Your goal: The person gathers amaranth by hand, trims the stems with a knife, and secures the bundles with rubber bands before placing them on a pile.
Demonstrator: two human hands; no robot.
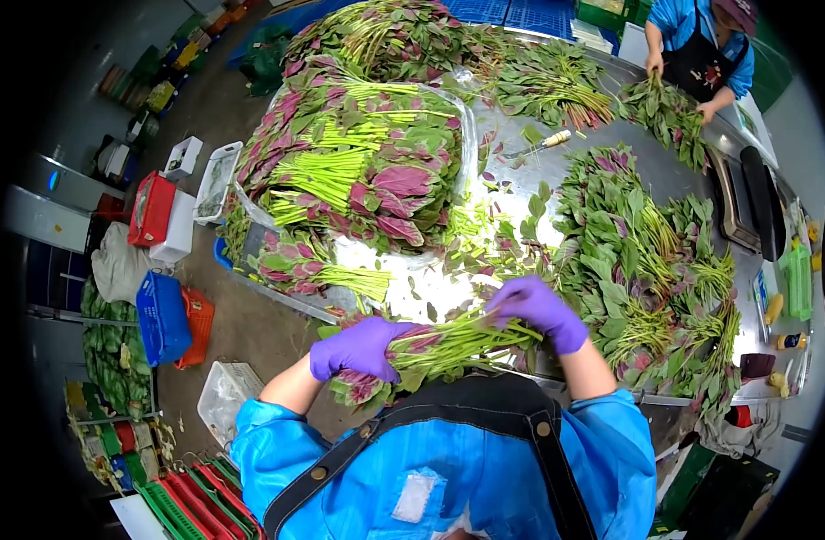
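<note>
A bunch of red-and-green amaranth (448, 346) lies sideways in front of my body, leaves to the left and pale green stems to the right. My left hand (358, 349), in a purple glove, is wrapped round its leafy end. At the stem end, my gloved right hand (540, 310) has its fingers drawn together on the upper stems, slightly blurred. Just beyond my left hand rests another amaranth bunch (327, 270). Cut stem pieces and loose leaves (475, 229) litter the metal table (511, 135) ahead of my hands.
A plastic-lined container heaped with amaranth bunches (327, 175) stands ahead-left. Loose amaranth (610, 261) is piled on the right. A knife (554, 139) lies farther back, and a scale (736, 198) stands at right. Across the table, a person (700, 54) handles greens. Baskets (163, 315) stand left.
</note>
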